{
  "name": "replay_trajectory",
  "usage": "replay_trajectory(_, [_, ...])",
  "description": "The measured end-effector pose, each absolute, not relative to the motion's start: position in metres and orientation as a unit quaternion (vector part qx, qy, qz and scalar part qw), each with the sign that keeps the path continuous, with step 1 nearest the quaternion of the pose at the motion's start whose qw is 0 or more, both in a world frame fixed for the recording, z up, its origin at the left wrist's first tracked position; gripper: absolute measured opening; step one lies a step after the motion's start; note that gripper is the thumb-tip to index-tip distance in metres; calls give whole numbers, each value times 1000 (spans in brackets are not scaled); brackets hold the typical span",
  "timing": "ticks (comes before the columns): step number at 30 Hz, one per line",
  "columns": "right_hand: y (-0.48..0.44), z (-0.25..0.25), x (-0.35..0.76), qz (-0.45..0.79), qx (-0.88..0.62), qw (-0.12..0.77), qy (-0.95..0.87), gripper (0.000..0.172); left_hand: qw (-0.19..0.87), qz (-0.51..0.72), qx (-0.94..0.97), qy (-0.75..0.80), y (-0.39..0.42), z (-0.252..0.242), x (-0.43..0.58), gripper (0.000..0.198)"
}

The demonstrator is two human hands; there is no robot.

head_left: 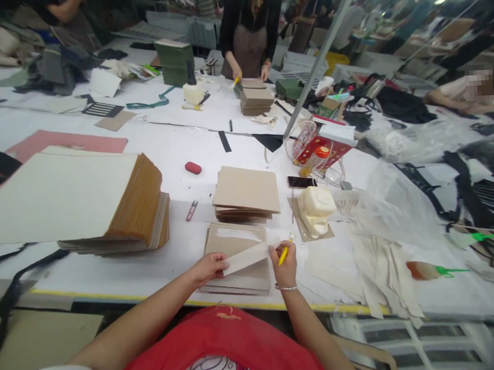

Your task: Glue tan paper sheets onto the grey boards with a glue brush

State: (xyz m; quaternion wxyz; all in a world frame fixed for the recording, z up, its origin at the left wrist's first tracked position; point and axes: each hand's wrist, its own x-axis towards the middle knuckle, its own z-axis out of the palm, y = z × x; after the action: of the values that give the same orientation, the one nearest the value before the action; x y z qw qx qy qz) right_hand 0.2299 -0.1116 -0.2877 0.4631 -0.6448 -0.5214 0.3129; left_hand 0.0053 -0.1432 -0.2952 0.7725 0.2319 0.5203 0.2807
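A pale strip (247, 259) is stretched at a slant between my two hands, above a stack of beige boards (251, 277). My left hand (211, 267) pinches its lower left end. My right hand (285, 262) has the other end at its fingertips and also grips a yellow brush (283, 254), light tip upward. On the top board, just beyond the strip, is a whitish wet-looking smear. Behind lies a second stack of beige boards (246, 188). To the right, a cream plastic container (316, 206) sits on a piece of board.
Tall stacked boards (67, 193) stand at left. Pink thread snips (191, 210), a red case (193, 167) and a phone (301, 181) lie on the white table. More pale strips (384, 269) hang over its front edge at right. A metal pole (319, 62) rises beyond; a co-worker (251, 37) works opposite.
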Motion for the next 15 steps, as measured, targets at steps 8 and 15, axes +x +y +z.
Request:
replay_trajectory(8, [-74,-321,206,169,-704,310,-615,29,533,381,320,684,-85,-317,-21,13])
replay_trajectory(15, [-61,-342,201,163,-713,238,-639,30,299,304,492,759,-67,-333,-27,12])
